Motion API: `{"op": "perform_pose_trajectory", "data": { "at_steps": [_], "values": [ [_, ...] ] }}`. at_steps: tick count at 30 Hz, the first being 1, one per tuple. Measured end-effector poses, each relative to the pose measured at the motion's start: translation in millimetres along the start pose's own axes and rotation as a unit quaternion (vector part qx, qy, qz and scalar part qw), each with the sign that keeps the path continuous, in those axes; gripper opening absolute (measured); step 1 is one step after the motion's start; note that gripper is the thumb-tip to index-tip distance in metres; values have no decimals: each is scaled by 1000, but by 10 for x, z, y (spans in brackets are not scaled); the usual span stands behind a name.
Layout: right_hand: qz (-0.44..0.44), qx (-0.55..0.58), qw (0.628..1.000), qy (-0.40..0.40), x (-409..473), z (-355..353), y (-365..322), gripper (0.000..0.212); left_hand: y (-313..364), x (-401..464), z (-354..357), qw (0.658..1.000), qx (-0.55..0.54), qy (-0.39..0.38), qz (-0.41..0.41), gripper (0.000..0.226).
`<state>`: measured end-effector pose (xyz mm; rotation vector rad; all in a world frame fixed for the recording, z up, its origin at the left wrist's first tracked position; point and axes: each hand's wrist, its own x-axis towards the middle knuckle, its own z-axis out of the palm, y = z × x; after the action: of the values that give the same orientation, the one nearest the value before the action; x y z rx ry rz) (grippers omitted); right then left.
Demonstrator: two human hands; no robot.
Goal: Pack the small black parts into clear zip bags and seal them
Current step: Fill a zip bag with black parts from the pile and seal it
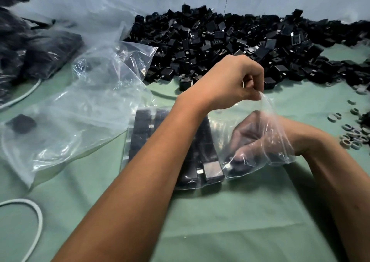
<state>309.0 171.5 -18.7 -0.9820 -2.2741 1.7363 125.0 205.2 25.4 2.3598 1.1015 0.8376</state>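
Head view, zip bag in hand: a clear zip bag is seen lying on the green worktop at centre, its long axis running left to right, its mouth turned to the right and lifted.
Head view, left grip: the upper lip of the bag mouth is pinched by the left hand, which is reached across from the left with fingers curled on the film.
Head view, right grip: the right hand is seen inside the bag through the plastic, fingers curled; a black part seems to be held at the fingertips, though this cannot be told for certain through the film.
Head view, bag contents: small black parts are packed in rows at the closed left end of the bag, partly hidden under the left forearm.
Head view, loose supply: a large heap of black parts is spread along the far side of the worktop, against a pale wall.
Head view, other bags: a crumpled clear bag lies to the left with one black part in it; darker filled bags, blurred, lie at far left.
Head view, sundries: grey rings are scattered at the right edge; a white cable is looped at lower left.
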Motion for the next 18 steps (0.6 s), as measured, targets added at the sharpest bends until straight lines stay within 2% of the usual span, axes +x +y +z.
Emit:
{"op": "perform_pose_trajectory", "data": {
  "at_steps": [3,5,11,14,18],
  "values": [
    [-21,25,999,-8,46,50,-1,35,0,8,-4,1000,5,4,9,9],
    [-33,-5,999,-9,64,50,-13,21,7,13,-9,1000,3,4,14,8],
    [-57,-68,996,15,-13,9,-63,4,0,-17,-14,1000,-8,-18,3,6],
    [-36,-75,996,34,-50,-41,-51,23,-96,-49,-126,999,1,-19,-44,7],
    [-10,-40,999,12,-19,8,-48,28,-367,-154,-399,988,53,-11,-141,5]
  ]
}}
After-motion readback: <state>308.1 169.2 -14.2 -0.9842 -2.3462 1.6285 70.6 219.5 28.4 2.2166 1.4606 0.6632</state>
